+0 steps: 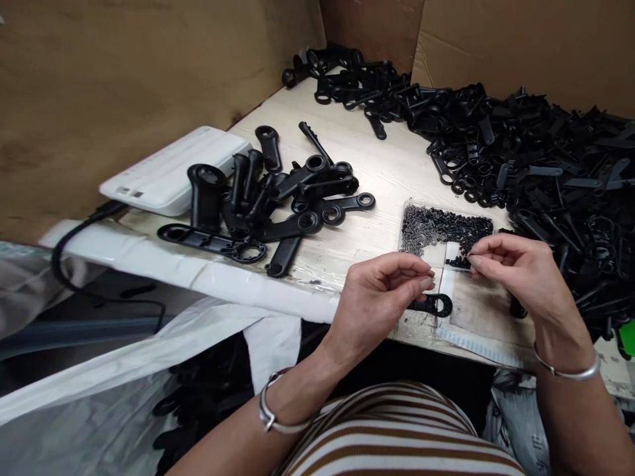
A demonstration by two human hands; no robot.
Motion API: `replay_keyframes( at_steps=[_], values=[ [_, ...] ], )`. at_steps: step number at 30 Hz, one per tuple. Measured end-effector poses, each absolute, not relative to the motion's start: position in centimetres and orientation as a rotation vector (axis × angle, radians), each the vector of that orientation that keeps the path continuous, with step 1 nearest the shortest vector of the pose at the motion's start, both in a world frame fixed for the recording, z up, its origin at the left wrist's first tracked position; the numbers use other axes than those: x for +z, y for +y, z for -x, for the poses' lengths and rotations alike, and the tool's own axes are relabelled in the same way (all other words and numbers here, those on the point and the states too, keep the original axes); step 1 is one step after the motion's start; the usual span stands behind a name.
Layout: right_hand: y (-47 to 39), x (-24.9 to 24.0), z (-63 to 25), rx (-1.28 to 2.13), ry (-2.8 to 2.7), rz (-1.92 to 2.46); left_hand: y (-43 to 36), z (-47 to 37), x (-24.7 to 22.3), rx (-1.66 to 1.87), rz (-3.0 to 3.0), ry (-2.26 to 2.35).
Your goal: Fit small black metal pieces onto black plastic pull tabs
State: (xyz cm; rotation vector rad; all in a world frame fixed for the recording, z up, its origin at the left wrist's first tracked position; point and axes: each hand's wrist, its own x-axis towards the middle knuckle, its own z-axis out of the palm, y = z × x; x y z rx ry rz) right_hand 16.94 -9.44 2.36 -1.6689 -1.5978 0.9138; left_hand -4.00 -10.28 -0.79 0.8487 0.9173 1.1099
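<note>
My left hand [380, 297] is closed in a pinch in front of the shallow tray, its thumb and fingertips on something too small to make out. Partly behind it, a black plastic part with a ring end [439, 305] lies on the table. My right hand [520, 271] pinches at the tray's right front corner; whatever its fingertips hold is too small to name. The clear tray [403, 228] carries small silvery pieces [419, 228] on the left and small black pieces [473, 229] on the right.
A loose group of black ring-ended parts [297, 192] lies left of the tray. A white box [173, 168] with a black cable [62, 264] stands at the left edge. Black parts [546, 152] are heaped along the back and right. Cardboard walls [520, 46] stand behind.
</note>
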Motion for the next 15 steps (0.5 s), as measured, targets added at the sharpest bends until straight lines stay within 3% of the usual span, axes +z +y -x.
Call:
replay_keyframes(
  at_steps=[6,15],
  values=[
    [-12.5,0.9,-16.0,1.146,-1.340,1.476,-10.6,3.5,-1.0,1.110,-0.759,0.857],
    [-13.9,-0.1,-13.6,1.136,-1.199,1.336,-10.9,3.5,-1.0,1.087,-0.696,0.789]
  ],
)
